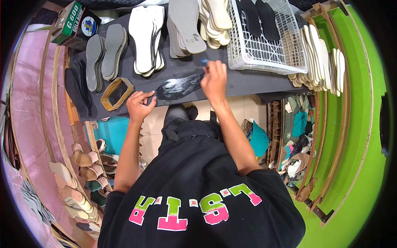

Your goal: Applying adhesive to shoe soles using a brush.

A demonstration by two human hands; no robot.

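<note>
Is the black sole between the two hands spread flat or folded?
Spread flat: the sole lies on the table, its broad glossy face showing no fold. The end by the right hand is partly hidden.

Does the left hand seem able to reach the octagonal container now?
Probably yes: the octagonal container stands close beside the left hand, nothing visible between them, though that hand holds the black insole.

The dark table (182,67) bears one glossy sole (177,88); stacked insoles (144,37); octagonal tray (106,99); white basket (264,66).
</note>
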